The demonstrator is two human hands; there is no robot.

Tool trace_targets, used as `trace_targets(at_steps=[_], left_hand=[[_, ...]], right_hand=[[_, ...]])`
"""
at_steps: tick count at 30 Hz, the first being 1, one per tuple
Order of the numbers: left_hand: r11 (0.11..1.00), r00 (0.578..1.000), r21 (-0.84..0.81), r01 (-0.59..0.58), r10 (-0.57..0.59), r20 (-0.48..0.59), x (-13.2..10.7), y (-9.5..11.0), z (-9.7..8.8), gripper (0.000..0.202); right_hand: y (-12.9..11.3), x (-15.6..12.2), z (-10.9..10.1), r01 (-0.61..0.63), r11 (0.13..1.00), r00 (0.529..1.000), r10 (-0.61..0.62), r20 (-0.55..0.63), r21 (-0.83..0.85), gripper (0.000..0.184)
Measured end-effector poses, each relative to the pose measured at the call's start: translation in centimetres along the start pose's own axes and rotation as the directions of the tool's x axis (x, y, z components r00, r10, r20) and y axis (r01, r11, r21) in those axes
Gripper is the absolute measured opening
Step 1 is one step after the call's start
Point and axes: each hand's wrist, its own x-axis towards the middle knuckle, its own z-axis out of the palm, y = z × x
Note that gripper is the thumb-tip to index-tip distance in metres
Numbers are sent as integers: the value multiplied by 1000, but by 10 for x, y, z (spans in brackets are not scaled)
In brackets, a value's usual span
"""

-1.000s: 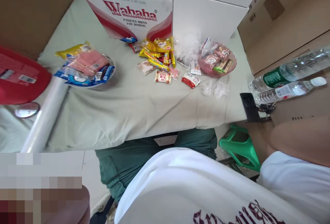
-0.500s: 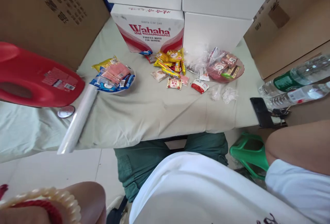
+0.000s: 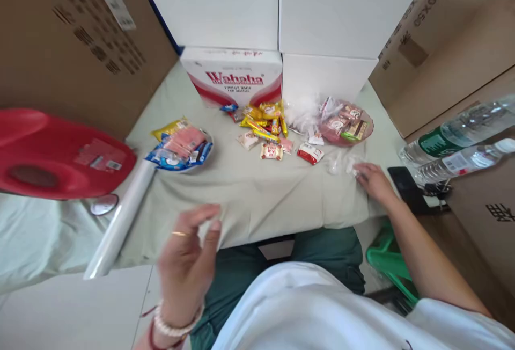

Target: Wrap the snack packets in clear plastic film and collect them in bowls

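Forward onto the table point(image 3: 281, 194) the right hand point(image 3: 374, 182) has been brought since the earlier frame, where it was out of view, and the left hand point(image 3: 187, 259) has been lifted from the lower left corner to the table's front edge.

Crumpled film point(image 3: 350, 164) is being reached by the right fingertips; it lies near the pink bowl point(image 3: 367, 136), with a second wad point(image 3: 333, 163) just beside it. The step in hand is judged to be the taking up of this film. By the same judgement, a firm pinch around the loose plastic is called for next, with the second wad left undisturbed.

The right fingers are bunched narrowly, but whether the film is already pinched cannot be told, since it is partly covered by them and its clear edges are lost against the cloth. The left fingers are loosely curled, with a gap left between thumb and forefinger; nothing is seen to be held there, though the hand is blurred by motion.

The red jug point(image 3: 116, 165) is cut off by the left edge. Small dark things by the phone point(image 3: 402, 181) are hard to make out.
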Motion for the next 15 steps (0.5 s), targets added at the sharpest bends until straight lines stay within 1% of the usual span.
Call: trace_targets(at_steps=[1,2,3,4,5,6,7,8,9,10,11,12,13,14,15], left_hand=[[996,998,-77,46,-43,45,3,-11,14,39],[981,987,-138,136,-122,103,1,-22,27,41],[950,962,-185,250,-222,162,-5,-33,38,44],[899,921,-240,367,-315,228,-14,-42,47,47],[834,879,-304,461,-380,290,-24,-48,55,49],[764,835,-356,538,-425,350,-33,-50,62,50],[695,799,-406,593,-447,402,-38,-49,68,51],[630,775,-458,627,-450,444,-40,-45,75,51],[570,765,-511,643,-436,474,-37,-39,82,52],[508,766,-573,643,-411,495,-30,-33,90,55],[430,775,-645,632,-375,509,-20,-27,99,61],[354,782,-699,621,-333,526,-8,-22,107,67],[292,780,-724,625,-283,558,4,-19,115,71],[247,768,-728,640,-228,598,15,-17,122,72],[231,757,-721,654,-193,624,25,-17,127,69]], right_hand=[[8,-4,12,-64,998,997,65,-47,21,24],[10,-10,22,-111,991,986,119,-120,74,23],[5,-17,27,-147,974,964,180,-196,171,22],[-5,-24,30,-165,936,936,247,-250,310,23],[-22,-31,32,-170,863,915,317,-249,476,25],[-44,-37,35,-177,735,900,390,-194,654,27],[-70,-42,39,-203,568,913,405,-56,798,31],[-97,-45,44,-263,416,931,347,115,870,34],[-124,-47,52,-353,291,923,265,280,889,38],[-149,-49,61,-445,180,892,178,415,877,41],[-170,-50,71,-529,92,848,98,521,844,44],[-188,-50,81,-605,37,796,22,605,795,47],[-201,-50,89,-657,8,753,-41,657,754,48],[-210,-49,96,-687,2,724,-87,684,727,49],[-215,-48,101,-696,11,712,-116,693,717,49]])
